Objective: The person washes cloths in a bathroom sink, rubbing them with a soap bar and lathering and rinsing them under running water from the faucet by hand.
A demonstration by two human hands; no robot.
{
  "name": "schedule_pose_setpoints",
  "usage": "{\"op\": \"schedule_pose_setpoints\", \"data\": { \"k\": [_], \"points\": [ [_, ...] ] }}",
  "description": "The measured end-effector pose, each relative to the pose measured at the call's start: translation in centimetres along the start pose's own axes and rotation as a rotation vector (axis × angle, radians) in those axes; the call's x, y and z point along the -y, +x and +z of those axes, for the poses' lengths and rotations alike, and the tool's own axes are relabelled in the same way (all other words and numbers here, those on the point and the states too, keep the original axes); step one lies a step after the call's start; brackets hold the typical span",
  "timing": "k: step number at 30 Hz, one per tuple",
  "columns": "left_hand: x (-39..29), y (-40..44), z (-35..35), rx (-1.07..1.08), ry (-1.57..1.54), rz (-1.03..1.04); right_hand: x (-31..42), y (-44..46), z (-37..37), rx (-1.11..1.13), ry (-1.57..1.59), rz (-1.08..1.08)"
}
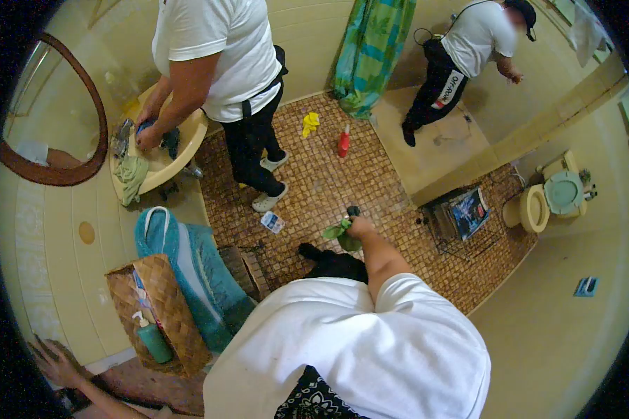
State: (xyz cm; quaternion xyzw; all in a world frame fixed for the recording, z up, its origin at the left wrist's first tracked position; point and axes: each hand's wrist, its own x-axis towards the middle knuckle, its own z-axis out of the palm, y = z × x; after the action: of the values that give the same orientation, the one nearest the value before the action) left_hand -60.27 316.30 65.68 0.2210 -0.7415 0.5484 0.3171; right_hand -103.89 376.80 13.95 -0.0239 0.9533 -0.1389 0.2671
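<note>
My left hand (61, 364) is at the lower left, its fingers spread against what looks like the wall. Near it stands a woven basket (180, 318) with a green pump bottle (154, 341) inside. Above the tiled floor, my right hand (360, 228) is closed round a green cloth (347, 239). A small dark object (353, 210) shows at the same hand; its kind cannot be made out.
One co-worker (220, 56) works at the sink (192, 133); another (479, 38) bends in the shower area. On the floor are a yellow cloth (310, 124), a red bottle (344, 142), a small white-and-blue packet (272, 222) and a magazine rack (444, 220). A toilet (534, 209) stands right.
</note>
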Motion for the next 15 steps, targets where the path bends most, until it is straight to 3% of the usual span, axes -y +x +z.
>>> {"op": "schedule_pose_setpoints", "data": {
  "k": [15],
  "points": [
    [-1.4, 0.8, -1.4, 0.03, 0.063, -0.031, -0.1, -0.1, -0.4, 0.05, 0.049, -0.031]
  ]
}}
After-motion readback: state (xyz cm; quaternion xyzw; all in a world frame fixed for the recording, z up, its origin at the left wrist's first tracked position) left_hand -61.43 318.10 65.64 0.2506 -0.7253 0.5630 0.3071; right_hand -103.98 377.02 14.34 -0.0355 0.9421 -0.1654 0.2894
